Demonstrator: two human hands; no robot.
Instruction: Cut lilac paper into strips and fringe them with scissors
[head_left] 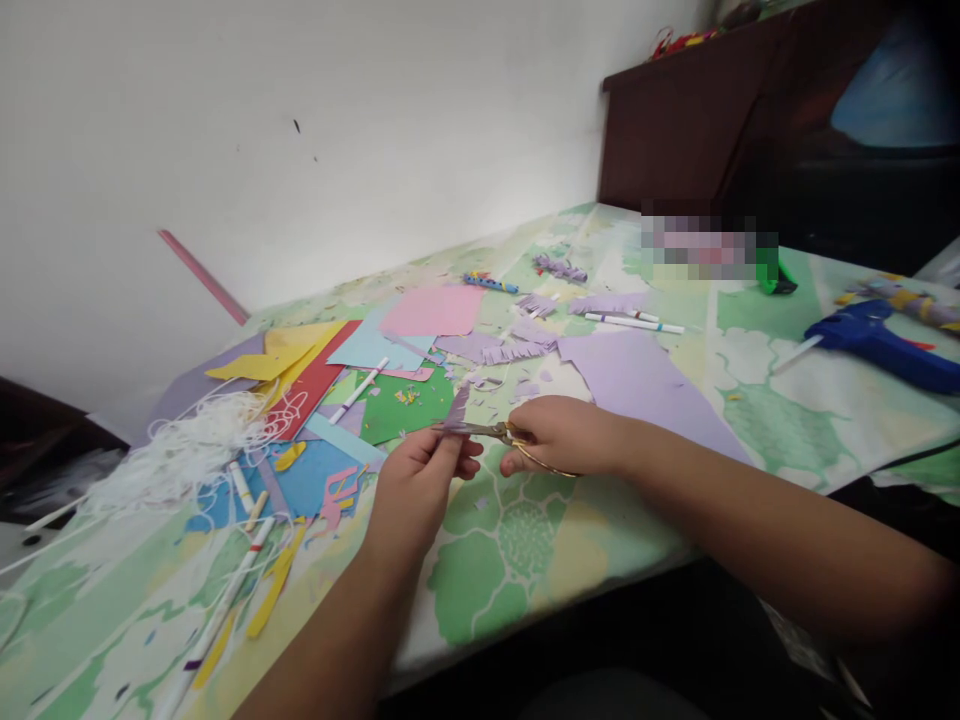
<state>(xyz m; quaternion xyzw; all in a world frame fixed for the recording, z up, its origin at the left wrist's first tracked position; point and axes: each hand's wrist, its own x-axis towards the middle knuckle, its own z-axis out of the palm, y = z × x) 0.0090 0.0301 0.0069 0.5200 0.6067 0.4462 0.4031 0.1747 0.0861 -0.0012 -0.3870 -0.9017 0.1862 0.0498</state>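
**Lilac strip at the scissor blades, near table edge**

- Left hand (420, 480): pinched closed on a small lilac paper strip (457, 408). Thumb and fingertips grip its lower end and the rest stands up, tilted.
- Right hand (562, 435): closed through the loops of gold-handled metal scissors (487, 431). The blades point left and meet the strip just above the left fingertips. Whether the blades are parted or shut is too small to tell.
- Strip location: held in the air above the green-and-cream patterned table (525, 540), near its front edge, between the two hands.

Handling, as judged:
- The strip looks very light and thin, and floppy past a short length. It is likely to crease or tear if pulled.
- The best hold is close to the cut line, where the pinch now sits, so the paper stays taut against the blades.
- The scissors are rigid with pointed tips, so the fingertips sit close to the edge.

Around the hands:
- A large lilac paper sheet (637, 385) lies flat just beyond the right hand.
- Fringed lilac paper strips (517, 350) lie farther back.
- A green paper sheet (405, 410) with tiny scraps on it lies beyond the left hand, and a pink paper sheet (435, 310) lies behind that.
- A tangle of white shredded paper (195, 450) lies to the left.
- White marker pens (634, 322) lie at mid-table.
- A blue hot-glue gun (877, 345) lies well apart to the right.

Containers: no box, tray or bin shows. The scraps and offcuts lie loose on the table.
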